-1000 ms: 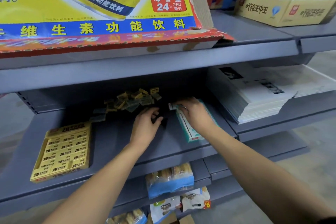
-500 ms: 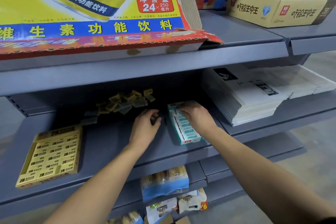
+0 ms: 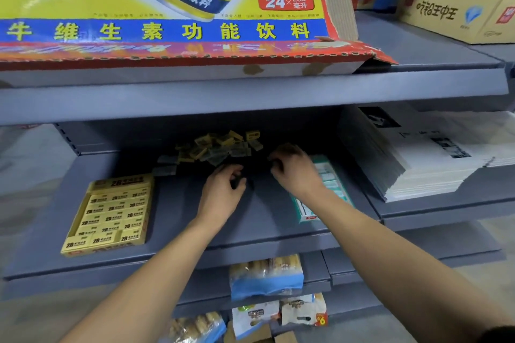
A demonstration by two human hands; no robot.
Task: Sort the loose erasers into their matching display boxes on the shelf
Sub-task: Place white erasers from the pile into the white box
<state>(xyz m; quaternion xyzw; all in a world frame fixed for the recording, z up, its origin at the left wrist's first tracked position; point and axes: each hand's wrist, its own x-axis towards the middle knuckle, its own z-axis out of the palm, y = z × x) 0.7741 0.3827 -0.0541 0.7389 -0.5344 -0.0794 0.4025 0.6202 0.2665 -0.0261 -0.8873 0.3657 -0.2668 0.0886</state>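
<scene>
Before me: yellow display box (image 3: 107, 214) with black "2B" print; green-and-white display box (image 3: 326, 184); loose erasers (image 3: 220, 146), yellow and grey; grey-blue shelf (image 3: 264, 220); overhead carton (image 3: 167, 8) yellow, blue-banded, red-edged.

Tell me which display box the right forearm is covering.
The green-and-white box, right of the hands; the right hand and forearm cross over it. The yellow 2B box lies apart on the left, fully uncovered.

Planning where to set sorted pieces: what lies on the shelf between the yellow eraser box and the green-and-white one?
In the head view, only the left hand over bare grey shelf.
</scene>
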